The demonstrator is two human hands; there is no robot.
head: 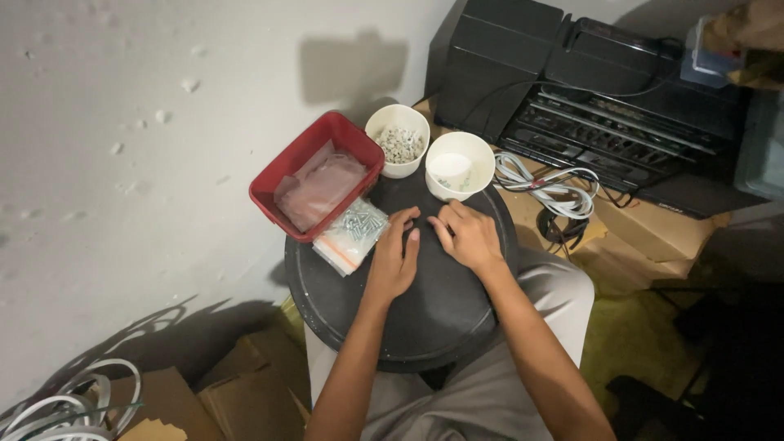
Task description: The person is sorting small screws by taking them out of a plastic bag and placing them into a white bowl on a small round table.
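Red tray (282, 175) at left rim of round black surface (425, 314); bagged screws (353, 233) beside it. Left hand (392, 257) flat, grip open, empty. Right hand (469, 237) likewise, near white cup (460, 166).

Left hand (394, 260) and right hand (467, 237) rest close together, fingers curled.
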